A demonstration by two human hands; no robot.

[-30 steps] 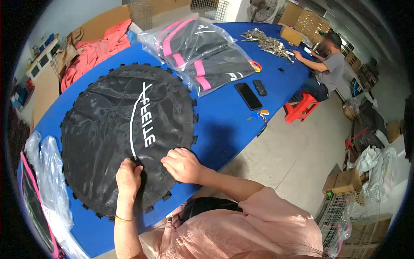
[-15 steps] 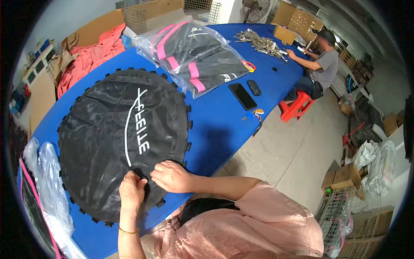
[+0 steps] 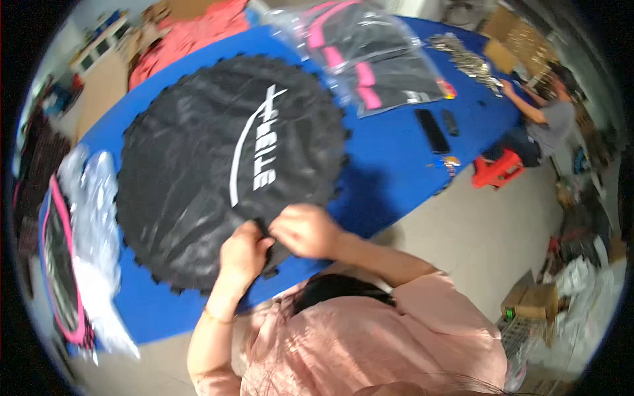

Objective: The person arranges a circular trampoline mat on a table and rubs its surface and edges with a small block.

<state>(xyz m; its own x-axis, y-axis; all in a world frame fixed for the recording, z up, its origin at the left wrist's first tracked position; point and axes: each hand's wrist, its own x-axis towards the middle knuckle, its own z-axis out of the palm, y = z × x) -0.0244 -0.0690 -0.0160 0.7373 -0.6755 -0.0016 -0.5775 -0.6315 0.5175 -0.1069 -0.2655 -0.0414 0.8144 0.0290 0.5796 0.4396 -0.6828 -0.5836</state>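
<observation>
The black round mat (image 3: 191,145) lies flat on the blue tabletop (image 3: 389,198), its white lettering (image 3: 266,158) facing up and small dark tabs all around its rim. At about five o'clock of the mat, both hands meet on its border. The left hand (image 3: 243,254) is closed, thumb pressed toward the curled forefinger, with a pinch of black cloth in it. The right hand (image 3: 305,231) is just beside it, also closed, its fingers bent over the edge. Because of motion blur, I cannot tell whether they pinch a tab or only the plain border.

For working this edge well, it would be good that one hand holds the cloth firm while the other works close by. The pinch should be near the rim, and the cloth should not be pulled so strongly that the flat part wrinkles.

Between one and two o'clock of the mat, a clear plastic bag (image 3: 287,30) contains folded black fabric (image 3: 403,71) with pink bands (image 3: 365,86). At about eight o'clock, crumpled clear plastic (image 3: 92,224) lies next to a black piece with pink trim (image 3: 61,264); nothing is seen inside this plastic. At two o'clock, a cardboard box (image 3: 500,56) stands beside a heap of metal pieces (image 3: 467,59); its inside is not visible.
</observation>
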